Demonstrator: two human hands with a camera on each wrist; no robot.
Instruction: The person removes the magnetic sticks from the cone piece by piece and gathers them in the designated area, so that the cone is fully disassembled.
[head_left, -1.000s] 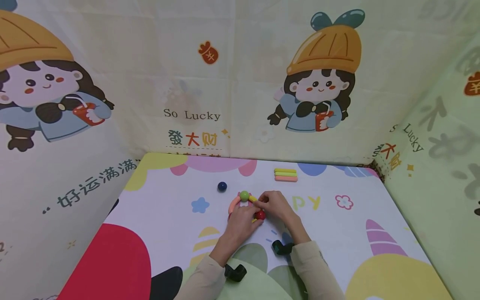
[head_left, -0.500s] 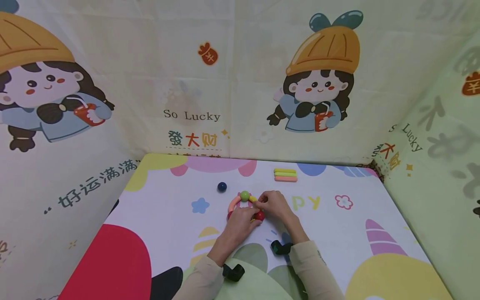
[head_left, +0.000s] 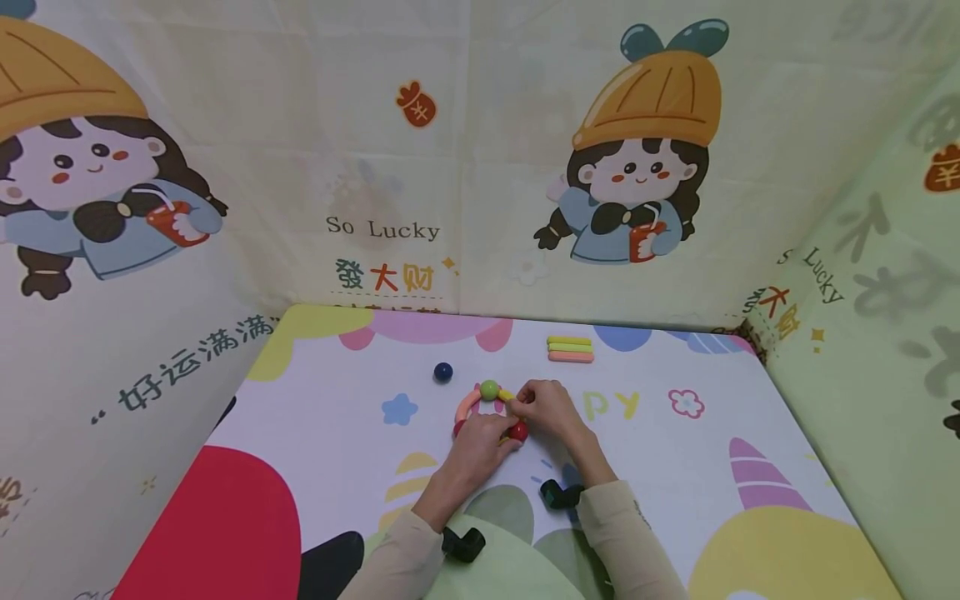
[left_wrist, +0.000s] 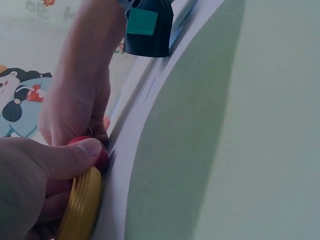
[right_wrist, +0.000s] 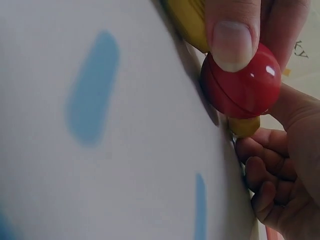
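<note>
A small ring of curved sticks and balls lies on the printed mat (head_left: pixel 330 433). It has a pink curved stick (head_left: pixel 467 405) on the left, a green ball (head_left: pixel 489 389) at the top and a red ball (head_left: pixel 518 431) at the lower right. My left hand (head_left: pixel 501 433) grips the ring from below; its thumb (right_wrist: pixel 231 35) presses on the red ball (right_wrist: pixel 245 90), and a yellow curved stick (left_wrist: pixel 82 205) lies under that thumb. My right hand (head_left: pixel 525 406) comes in from the right with curled fingers and pinches the yellow stick (head_left: pixel 507 396) between the green and red balls.
A dark blue ball (head_left: pixel 443 372) lies loose on the mat, left of and behind the ring. Three straight sticks (head_left: pixel 571 350), yellow, green and pink, lie side by side farther back on the right. Printed cloth walls (head_left: pixel 450 167) close in the back and both sides.
</note>
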